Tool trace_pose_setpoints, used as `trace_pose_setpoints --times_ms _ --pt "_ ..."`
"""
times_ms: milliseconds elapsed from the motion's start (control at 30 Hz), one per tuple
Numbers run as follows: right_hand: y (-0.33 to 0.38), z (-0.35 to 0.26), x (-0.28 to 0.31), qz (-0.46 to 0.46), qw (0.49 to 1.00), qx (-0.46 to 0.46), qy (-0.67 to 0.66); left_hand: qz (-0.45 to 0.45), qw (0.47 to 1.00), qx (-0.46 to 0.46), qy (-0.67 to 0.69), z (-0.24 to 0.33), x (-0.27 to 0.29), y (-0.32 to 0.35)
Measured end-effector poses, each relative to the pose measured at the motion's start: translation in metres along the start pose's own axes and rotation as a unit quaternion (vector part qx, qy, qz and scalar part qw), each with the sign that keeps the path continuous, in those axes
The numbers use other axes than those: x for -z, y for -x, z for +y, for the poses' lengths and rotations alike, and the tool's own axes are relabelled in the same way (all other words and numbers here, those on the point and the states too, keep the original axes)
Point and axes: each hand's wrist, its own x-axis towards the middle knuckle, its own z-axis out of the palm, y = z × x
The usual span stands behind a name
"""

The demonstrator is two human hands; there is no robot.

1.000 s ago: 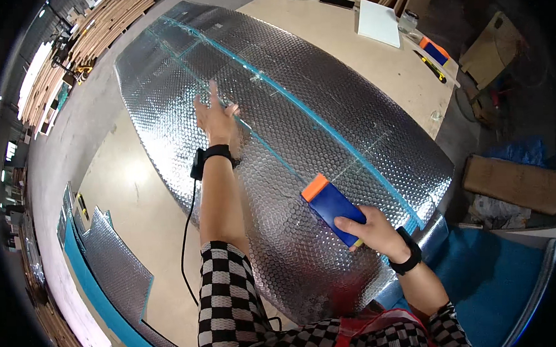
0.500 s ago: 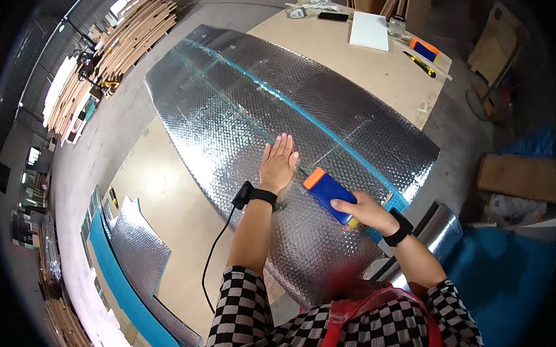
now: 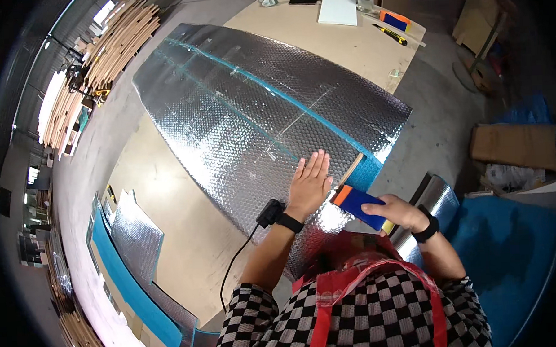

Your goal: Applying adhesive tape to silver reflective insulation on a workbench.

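Foil sheet: a long silver sheet (image 3: 215, 151) with a bubbled surface, lying on a pale table (image 3: 166, 172); a teal line (image 3: 290, 100) runs lengthwise along it. It slants away from the wearer, its near end by the body, presumably for easy reach.
Blue block: a flat blue tool (image 3: 361, 207) with an orange edge, in the right hand, near the pale strip (image 3: 351, 169) at the foil's near side. The orange edge faces left, toward the other hand, probably because that is its working edge; whether it touches the foil cannot be told.
Left hand: (image 3: 309, 186) palm down on the foil, likely to steady it; fingers straight and nearly together, the outermost slightly apart, thumb tucked close. Forearm angled up and rightward from the lower edge.
Right hand: (image 3: 399, 210) thumb laid over the block's upper face, pinching it against fingers hidden beneath; wrist pointing up and left, elbow out to the right.
Wrist device: a black box (image 3: 270, 213) strapped at the left wrist, its cable hanging on the outer side, perhaps to clear the palm.
Far-side tools: yellow-and-black knife (image 3: 390, 34) and second orange-and-blue block (image 3: 395, 21), beside the foil, apparently parked within reach.
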Motion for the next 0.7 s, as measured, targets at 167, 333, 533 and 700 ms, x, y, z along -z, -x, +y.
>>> trace_pose_setpoints --times_ms 167,333,533,700 --pt "-0.03 -0.065 0.025 -0.022 0.993 -0.092 0.077 0.031 0.999 -0.009 0.002 0.006 0.003 0.006" --pt "-0.078 -0.151 0.008 -0.082 0.899 -0.122 0.413 0.008 0.999 0.014 0.034 0.005 0.005 0.007" --pt "-0.109 -0.11 -0.052 -0.154 0.528 -0.036 0.834 -0.01 0.998 -0.018 0.061 0.009 0.012 0.001" --pt "-0.059 -0.078 -0.042 -0.077 0.646 -0.114 0.751 -0.058 0.995 0.016 0.08 0.003 0.016 0.003"
